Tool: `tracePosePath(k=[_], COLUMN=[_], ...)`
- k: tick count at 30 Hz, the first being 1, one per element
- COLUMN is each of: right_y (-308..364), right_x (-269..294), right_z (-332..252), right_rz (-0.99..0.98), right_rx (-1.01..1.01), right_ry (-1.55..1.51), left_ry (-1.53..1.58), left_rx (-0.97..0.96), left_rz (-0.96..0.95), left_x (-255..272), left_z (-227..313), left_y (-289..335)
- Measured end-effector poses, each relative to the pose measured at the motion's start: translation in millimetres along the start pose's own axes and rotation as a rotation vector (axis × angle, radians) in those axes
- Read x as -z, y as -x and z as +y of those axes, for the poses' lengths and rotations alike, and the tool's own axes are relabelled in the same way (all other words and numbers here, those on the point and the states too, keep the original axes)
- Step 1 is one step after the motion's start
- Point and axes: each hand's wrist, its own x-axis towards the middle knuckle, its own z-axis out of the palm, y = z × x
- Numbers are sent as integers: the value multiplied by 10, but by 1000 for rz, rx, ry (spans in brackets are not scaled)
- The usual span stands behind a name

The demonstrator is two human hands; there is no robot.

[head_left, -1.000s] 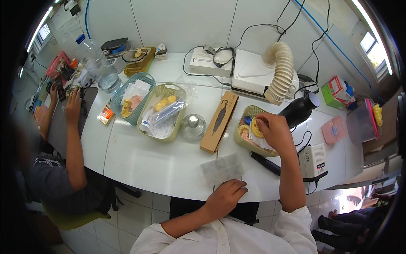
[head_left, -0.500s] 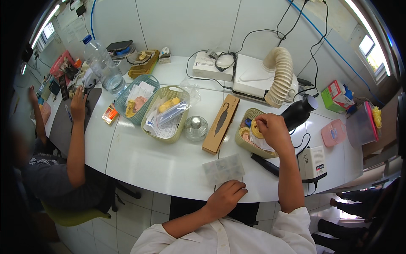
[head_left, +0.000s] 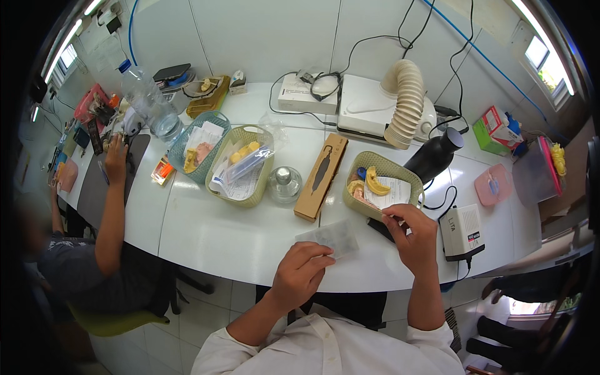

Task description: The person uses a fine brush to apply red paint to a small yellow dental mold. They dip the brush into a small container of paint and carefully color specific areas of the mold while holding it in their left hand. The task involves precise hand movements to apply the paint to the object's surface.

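Note:
My right hand [head_left: 415, 237] is closed in a pinch at the front rim of a green plastic basket [head_left: 354, 199]. What its fingertips hold, if anything, I cannot make out. Inside that basket lie a yellow dental cast [head_left: 376, 182], pinkish cast pieces, a dark blue item and a white printed paper [head_left: 395, 191]. My left hand [head_left: 299, 274] is closed, its bent fingers over the near left edge of a clear plastic compartment box [head_left: 338, 239]; whether it grips anything is hidden. A black handpiece [head_left: 377, 230] lies partly under the right hand, before the basket.
Left of the basket are a long cardboard box [head_left: 321, 178], a glass bottle [head_left: 285, 185] and two more baskets [head_left: 262, 181]. A black flask [head_left: 434, 161], a hose machine [head_left: 362, 112] and a control unit [head_left: 461, 232] stand nearby. A co-worker's arm [head_left: 111, 212] is at left.
My right hand has come back from above the cast to the basket's near rim. The yellow cast shows uncovered in the basket. My left fingers have curled more over the box edge.

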Motion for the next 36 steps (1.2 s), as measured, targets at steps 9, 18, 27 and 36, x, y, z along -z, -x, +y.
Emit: tracePosePath(k=[9,18,27,36], right_y=[-929,-1078,-1211,-1343], right_x=[-212,-232,-308,-310], right_z=[454,344,355,255], right_rz=[-130,-316,-377,-519], right_rx=[-171,-225,-45,-261], right_ry=[106,275,486,514], left_ry=[-50,-52,-64,-100], left_rx=[0,-14,-14,61], left_rz=[-114,-142,-158,-120], left_x=[-256,-281,-247,-174], left_z=[-144,-148,-222,-203], left_y=[-176,-162,-193,-139])
